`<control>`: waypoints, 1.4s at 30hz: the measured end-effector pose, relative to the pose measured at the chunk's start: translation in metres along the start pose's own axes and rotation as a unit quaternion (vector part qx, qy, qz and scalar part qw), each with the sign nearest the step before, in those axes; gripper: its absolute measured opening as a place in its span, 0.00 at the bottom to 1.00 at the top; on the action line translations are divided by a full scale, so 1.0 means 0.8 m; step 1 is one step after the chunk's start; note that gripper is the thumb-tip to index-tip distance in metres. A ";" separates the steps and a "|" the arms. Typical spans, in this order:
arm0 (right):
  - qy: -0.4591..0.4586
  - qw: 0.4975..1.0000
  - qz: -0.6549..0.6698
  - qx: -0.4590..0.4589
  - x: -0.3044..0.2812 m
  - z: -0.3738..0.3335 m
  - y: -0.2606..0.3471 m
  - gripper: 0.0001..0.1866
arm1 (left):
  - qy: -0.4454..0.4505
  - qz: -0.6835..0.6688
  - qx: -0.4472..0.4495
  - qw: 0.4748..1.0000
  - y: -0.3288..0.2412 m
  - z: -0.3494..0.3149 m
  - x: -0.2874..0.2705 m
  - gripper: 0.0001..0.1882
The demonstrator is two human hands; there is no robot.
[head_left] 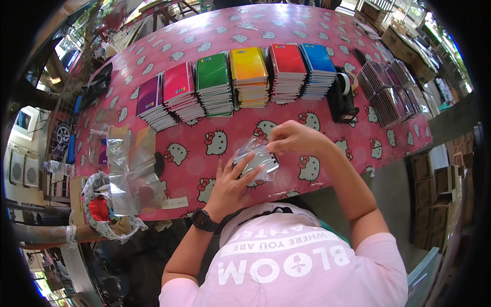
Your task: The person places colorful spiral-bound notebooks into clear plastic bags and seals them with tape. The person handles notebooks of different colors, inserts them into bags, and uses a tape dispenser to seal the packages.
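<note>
A clear plastic bag [266, 171] lies on the table in front of me, with a spiral-bound notebook [262, 155] apparently inside it. Glare on the plastic hides the notebook's cover. My left hand [232, 181], a black watch on its wrist, rests over the bag's left side with fingers spread. At the bag's upper right edge, my right hand [291, 137] is closed in a pinch on the plastic; its fingertips are partly hidden. Beyond my hands stand stacks of spiral notebooks: purple [151, 97], pink [178, 82], green [212, 71], yellow [248, 64], red [288, 59] and blue [318, 57].
A black tape dispenser [341, 102] stands right of the blue stack. Wrapped bundles of notebooks [391, 105] sit at the table's right end. Loose clear plastic bags [123, 179] lie at the left, by a patterned cloth basket [94, 197]. Cardboard boxes [432, 199] are stacked at the far right.
</note>
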State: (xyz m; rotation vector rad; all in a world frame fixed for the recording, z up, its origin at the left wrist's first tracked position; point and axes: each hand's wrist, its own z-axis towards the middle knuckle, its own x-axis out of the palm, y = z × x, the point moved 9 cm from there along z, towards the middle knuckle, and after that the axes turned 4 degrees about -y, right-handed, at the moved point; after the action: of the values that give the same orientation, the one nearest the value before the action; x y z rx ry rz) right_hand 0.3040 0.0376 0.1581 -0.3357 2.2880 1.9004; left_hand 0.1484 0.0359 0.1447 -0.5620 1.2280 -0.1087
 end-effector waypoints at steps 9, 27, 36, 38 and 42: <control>-0.053 0.861 -0.496 0.099 0.010 0.008 0.018 0.27 | 0.006 0.002 0.017 1.000 -0.008 0.004 -0.009 0.43; -0.140 0.954 0.172 -0.201 -0.033 0.011 0.026 0.13 | -0.206 -0.305 -0.119 0.922 0.049 0.058 -0.046 0.09; -0.090 0.988 -0.024 -0.126 0.034 0.019 -0.024 0.12 | -0.146 -0.440 -0.230 0.855 0.084 0.015 0.005 0.13; -0.126 0.971 -0.071 -0.188 0.031 0.010 -0.003 0.11 | -0.182 -0.403 -0.241 0.864 0.083 0.016 -0.002 0.11; -0.136 0.936 -0.156 -0.283 0.031 -0.013 0.015 0.16 | -0.245 -0.216 -0.053 0.944 0.046 0.025 -0.037 0.13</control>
State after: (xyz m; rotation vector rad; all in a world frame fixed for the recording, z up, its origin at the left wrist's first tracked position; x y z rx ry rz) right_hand 0.2770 0.0277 0.1651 -0.4336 1.3877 2.2217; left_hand 0.1486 0.0858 0.1577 -0.8879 0.6151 -0.2577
